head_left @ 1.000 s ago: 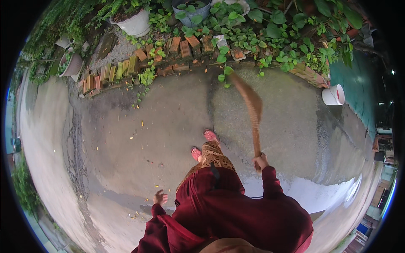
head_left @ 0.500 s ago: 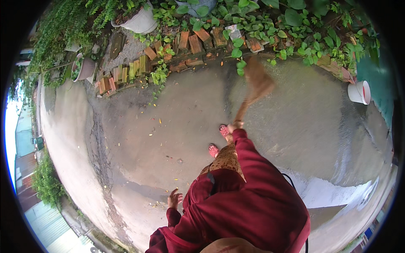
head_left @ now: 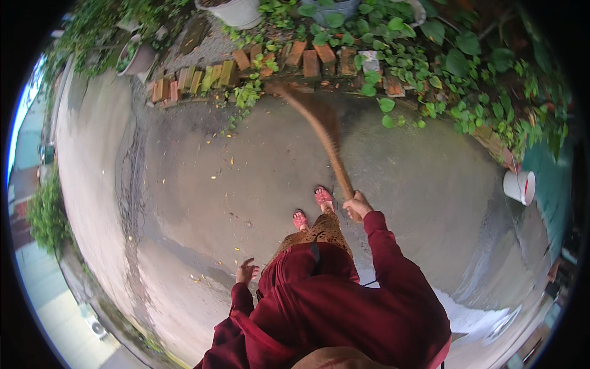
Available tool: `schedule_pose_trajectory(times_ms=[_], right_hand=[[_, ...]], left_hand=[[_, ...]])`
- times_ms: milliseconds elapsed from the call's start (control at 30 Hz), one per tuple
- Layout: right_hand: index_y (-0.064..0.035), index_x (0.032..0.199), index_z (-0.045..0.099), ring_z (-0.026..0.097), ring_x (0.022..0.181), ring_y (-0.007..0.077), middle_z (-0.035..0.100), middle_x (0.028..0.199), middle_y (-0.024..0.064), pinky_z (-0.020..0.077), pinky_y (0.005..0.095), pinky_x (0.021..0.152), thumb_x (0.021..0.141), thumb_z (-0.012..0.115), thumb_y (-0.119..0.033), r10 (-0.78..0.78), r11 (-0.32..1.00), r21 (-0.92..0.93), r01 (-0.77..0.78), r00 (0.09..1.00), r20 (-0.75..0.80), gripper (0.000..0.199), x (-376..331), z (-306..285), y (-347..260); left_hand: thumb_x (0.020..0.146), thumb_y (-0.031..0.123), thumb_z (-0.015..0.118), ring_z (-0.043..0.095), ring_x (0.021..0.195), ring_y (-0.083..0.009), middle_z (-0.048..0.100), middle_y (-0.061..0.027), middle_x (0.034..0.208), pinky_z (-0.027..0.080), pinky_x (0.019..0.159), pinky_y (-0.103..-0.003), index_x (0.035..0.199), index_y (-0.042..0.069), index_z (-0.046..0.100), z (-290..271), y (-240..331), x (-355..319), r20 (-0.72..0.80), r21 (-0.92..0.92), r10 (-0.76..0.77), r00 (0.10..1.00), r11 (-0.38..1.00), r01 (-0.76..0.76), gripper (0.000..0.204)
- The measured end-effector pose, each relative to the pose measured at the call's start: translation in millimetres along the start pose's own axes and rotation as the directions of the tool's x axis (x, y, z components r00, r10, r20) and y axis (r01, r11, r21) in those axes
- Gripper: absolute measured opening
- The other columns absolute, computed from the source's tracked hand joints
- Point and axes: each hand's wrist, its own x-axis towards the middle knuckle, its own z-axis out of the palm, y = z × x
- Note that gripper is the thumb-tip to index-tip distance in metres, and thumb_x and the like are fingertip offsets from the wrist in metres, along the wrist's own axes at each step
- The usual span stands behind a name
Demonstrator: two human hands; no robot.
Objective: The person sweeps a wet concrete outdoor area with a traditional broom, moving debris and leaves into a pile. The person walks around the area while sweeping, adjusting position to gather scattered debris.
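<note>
Grey concrete paving (head_left: 203, 184), damp in patches and dotted with small yellow leaves, fills the middle of the view and runs up to a border of old red bricks (head_left: 307, 61) laid at the edge of a bed of broad green creeping leaves (head_left: 442, 67).

The right hand (head_left: 357, 206) is clenched around the handle end of a long brown straw broom (head_left: 319, 132). From those fingers the broom's long axis runs forward and a little to the left, its blurred bristle end reaching close to the bricks and the weeds sprouting at their foot. The left hand (head_left: 247, 270) hangs free at the person's side, fingers loosely spread and grasping nothing, well apart from the broom, so the right hand is far the nearer.

Just beside the right hand's fingers, on their left, stand two feet in pink sandals (head_left: 312, 209). Scattered leaves lie on the concrete to the left of the broom's line. Far to the right of the fingers a white plastic bucket (head_left: 519, 186) sits by the plant bed, and pale round plant pots (head_left: 236, 11) stand beyond the bricks.
</note>
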Motion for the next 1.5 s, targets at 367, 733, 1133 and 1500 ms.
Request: schedule_pose_trajectory(times_ms=[367,733,1133,1500], right_hand=[[-0.0023,0.064,0.049,0.045,0.041,0.0140,0.045,0.052,0.0046,0.0381,0.0284,0.038,0.065,0.058,-0.006,0.211,0.963,-0.230,-0.143,0.928,0.308,0.010,33.1,-63.4,-25.5],[-0.0062,0.061,0.045,0.045,0.041,0.0125,0.043,0.050,0.0022,0.0392,0.0285,0.038,0.065,0.053,-0.005,0.058,0.954,-0.300,0.010,0.974,0.217,0.009,29.1,-29.3,-42.5],[-0.0043,0.072,0.047,0.047,0.044,0.0127,0.046,0.055,0.0026,0.0420,0.0273,0.039,0.065,0.057,-0.002,0.265,0.953,-0.267,-0.140,0.813,0.519,0.012,97.4,131.6,26.6],[-0.0025,0.051,0.044,0.051,0.042,0.0197,0.047,0.046,0.0070,0.0422,0.0318,0.039,0.062,0.053,-0.003,0.076,0.829,-0.555,0.066,0.970,0.230,0.014,174.2,194.6,-102.5]], left_hand=[[0.083,0.005,0.045,0.060,0.065,-0.0145,0.063,-0.0100,0.080,0.050,0.053,-0.026,0.119,0.008,0.046,9.7,-24.0,-13.6,0.100,0.094,-0.039,0.994,0.995,0.030,0.036],[0.082,0.011,0.048,0.060,0.062,-0.0128,0.064,-0.0078,0.079,0.050,0.054,-0.024,0.115,0.008,0.050,29.2,-21.7,-18.8,0.006,-0.081,0.042,0.999,0.996,-0.041,0.034],[0.077,0.011,0.052,0.061,0.064,-0.0145,0.064,-0.0095,0.077,0.050,0.058,-0.027,0.109,0.009,0.056,59.3,-122.9,-46.6,-0.137,-0.151,-0.021,0.990,0.988,0.000,0.032],[0.084,0.009,0.048,0.057,0.067,-0.0109,0.063,-0.0071,0.078,0.047,0.059,-0.025,0.113,0.006,0.052,119.5,-99.8,-75.8,-0.062,-0.357,-0.173,0.983,0.923,0.140,0.030]])
